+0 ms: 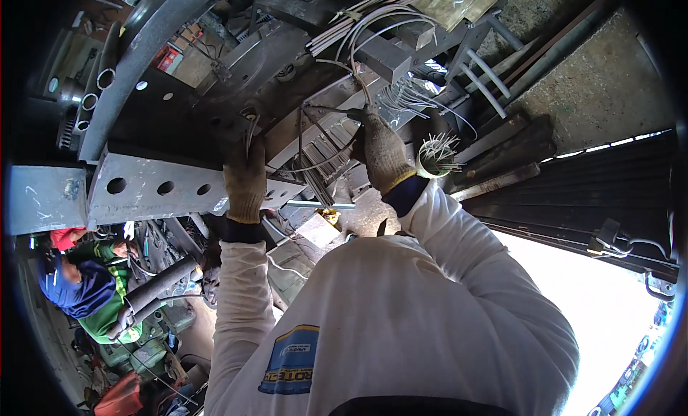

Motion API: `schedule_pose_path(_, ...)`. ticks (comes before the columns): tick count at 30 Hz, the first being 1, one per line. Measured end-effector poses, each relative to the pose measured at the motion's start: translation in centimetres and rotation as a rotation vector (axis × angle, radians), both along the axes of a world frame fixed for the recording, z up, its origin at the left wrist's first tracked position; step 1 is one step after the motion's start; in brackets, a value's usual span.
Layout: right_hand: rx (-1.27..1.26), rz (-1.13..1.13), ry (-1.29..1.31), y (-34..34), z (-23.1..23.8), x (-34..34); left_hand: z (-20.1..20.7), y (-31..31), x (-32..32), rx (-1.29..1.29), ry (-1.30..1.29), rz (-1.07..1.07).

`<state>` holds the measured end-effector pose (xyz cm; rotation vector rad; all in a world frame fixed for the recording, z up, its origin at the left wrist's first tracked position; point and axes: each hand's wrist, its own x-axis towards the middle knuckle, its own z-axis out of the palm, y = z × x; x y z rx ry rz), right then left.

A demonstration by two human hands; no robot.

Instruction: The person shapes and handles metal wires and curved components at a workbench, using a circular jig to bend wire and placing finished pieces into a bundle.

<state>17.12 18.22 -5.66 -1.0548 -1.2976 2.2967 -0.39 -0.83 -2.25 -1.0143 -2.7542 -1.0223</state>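
My left hand (245,179), in a worn tan knitted glove, reaches over the steel beam with round holes (154,183). Its fingers are closed and bent away from me, near some thin grey strands (251,127); what they grip is hidden. My right hand (387,152), gloved alike, is closed around a dark-ended tool (354,114) that looks like a welding electrode holder. A thin rod runs leftward from the tool, and a grey cable comes down to my right hand from above. Between my hands is a bundle of thin metal rods (322,174).
Beside my right wrist stands a round container (432,169) full of thin rod ends. Coiled cables (369,22) lie at the far side. Curved steel pipe (132,65) rises at far left. A co-worker in green (104,305) is below left; a dark ribbed metal door (580,176) is at right.
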Motion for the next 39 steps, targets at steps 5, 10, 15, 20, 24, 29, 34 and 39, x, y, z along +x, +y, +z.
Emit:
schedule_pose_path(5,-0.548,-0.187,0.245,-2.0,3.9,-0.6,-0.8,-1.0,-0.4,0.064,0.329,-0.195)
schedule_pose_path(10,-0.248,-0.307,0.181,-3.4,1.5,-2.4,0.0,0.1,0.3,0.114,0.191,-0.163)
schedule_pose_path(15,-0.228,-0.327,0.165,-3.3,1.1,-2.2,-1.6,-1.3,-1.7,-0.171,0.757,-0.34)
schedule_pose_path(20,-0.034,-0.253,0.071,-2.7,0.7,-0.9,-1.5,-2.0,-1.4,-0.154,0.782,-0.251)
schedule_pose_path(24,0.484,-0.28,-0.011,-3.5,-1.7,1.1,0.7,-2.0,2.1,-0.075,0.478,-0.088)
schedule_pose_path(29,0.103,-0.292,0.278,-6.2,-0.4,2.9,4.6,-1.4,8.9,-0.083,0.709,-0.3)
schedule_pose_path(34,0.032,0.063,0.519,-9.4,-1.2,4.8,4.8,0.9,13.7,0.106,0.093,-0.37)
schedule_pose_path(39,0.473,0.419,0.369,-8.4,-0.5,6.4,5.8,0.8,14.9,-0.073,0.061,-0.426)
